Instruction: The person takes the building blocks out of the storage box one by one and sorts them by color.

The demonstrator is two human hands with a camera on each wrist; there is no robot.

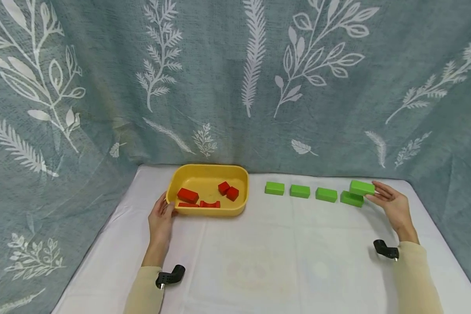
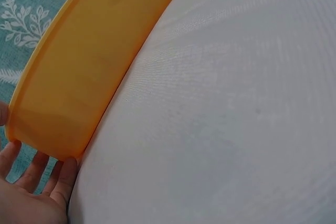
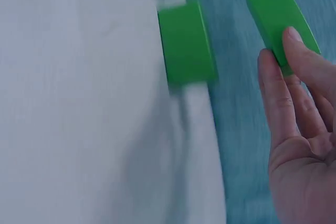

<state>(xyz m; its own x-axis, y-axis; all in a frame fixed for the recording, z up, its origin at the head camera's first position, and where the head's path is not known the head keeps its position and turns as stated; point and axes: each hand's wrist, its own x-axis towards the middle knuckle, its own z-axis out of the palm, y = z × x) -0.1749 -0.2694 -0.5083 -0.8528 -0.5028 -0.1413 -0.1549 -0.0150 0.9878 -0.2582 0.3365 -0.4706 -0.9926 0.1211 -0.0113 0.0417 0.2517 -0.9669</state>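
A yellow plastic bin [image 1: 209, 212] stands at the back left of the table with several red blocks [image 1: 188, 195] lying in it. My left hand [image 1: 162, 220] grips its left front corner; in the left wrist view the fingertips [image 2: 67, 174] touch the bin's lower outer wall. At the back right, my right hand [image 1: 395, 207] pinches a green rectangular block [image 1: 362, 188] between thumb and fingers. That block is in the air over the rightmost green block [image 1: 351, 200] of a row, and the right wrist view shows the two apart.
Further green blocks [image 1: 299, 191] lie spaced in a row to the right of the bin. White cloth [image 1: 259, 261] covers the table. A teal leaf-patterned curtain [image 1: 220, 87] hangs behind the back edge.
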